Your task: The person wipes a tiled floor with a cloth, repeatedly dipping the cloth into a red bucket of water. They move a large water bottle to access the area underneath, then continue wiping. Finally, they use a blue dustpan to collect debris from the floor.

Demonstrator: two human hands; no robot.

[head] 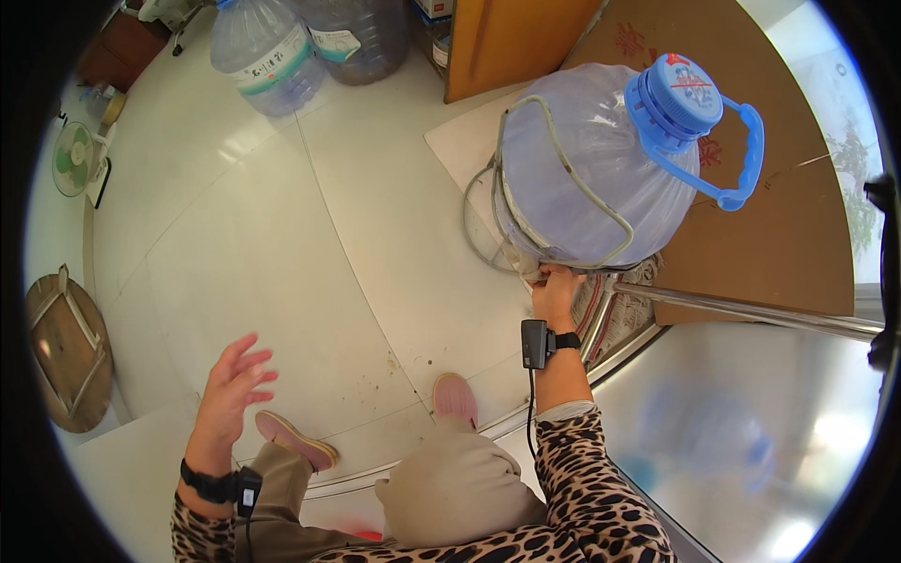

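A large clear plastic water bottle (598, 162) with a blue screw cap (681, 95) and a blue carry handle (752, 155) lies tilted in a metal wire bottle stand (563, 151) at the upper right. At the lower front of the stand, my right hand (556, 292) has its fingers closed around a pale, cloth-like piece (522, 262); its exact kind is hard to tell. My left hand (236, 383) is raised over the floor at the lower left, fingers spread, with nothing in it.
Two large water bottles (271, 67) stand at the top. Cardboard (760, 239) lies behind the stand, with a metal tube (739, 306) and a striped mop or rug (626, 310) nearby. A wooden door (514, 42), an electric fan (73, 158) and a round wooden board (70, 352) are farther off.
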